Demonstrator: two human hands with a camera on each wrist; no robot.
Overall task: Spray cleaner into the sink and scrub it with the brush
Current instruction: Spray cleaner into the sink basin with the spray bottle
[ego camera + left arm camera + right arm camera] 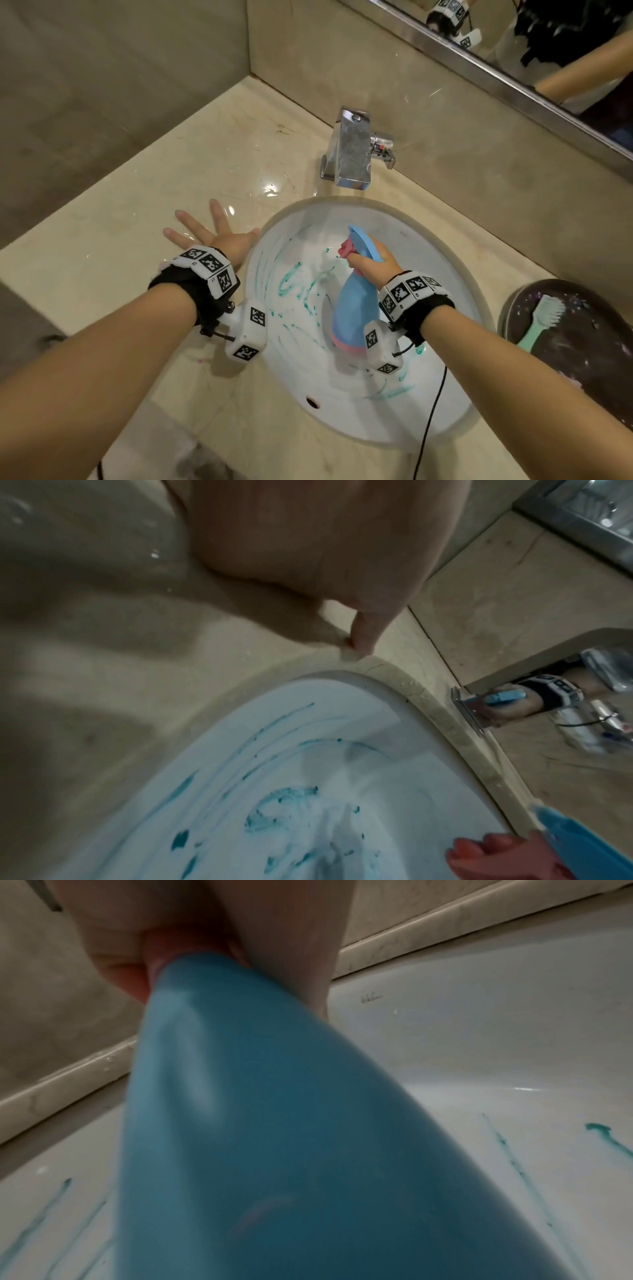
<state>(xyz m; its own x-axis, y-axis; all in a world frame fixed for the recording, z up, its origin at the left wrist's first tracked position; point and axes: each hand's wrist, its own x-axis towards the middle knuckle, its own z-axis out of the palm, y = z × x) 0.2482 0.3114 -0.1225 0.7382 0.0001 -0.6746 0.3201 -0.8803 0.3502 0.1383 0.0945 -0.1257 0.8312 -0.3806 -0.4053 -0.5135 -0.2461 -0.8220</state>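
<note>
right hand [376, 263] wraps spray bottle [354, 308] to aim into sink [445, 260] | left hand [212, 233] flat, fingers spread, steadies on counter [137, 222]

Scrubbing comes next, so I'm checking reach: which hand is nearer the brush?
Right. The right hand grips the spray bottle over the sink, on the side where the brush lies on a dark tray. The left hand rests flat on the counter across the basin.
</note>
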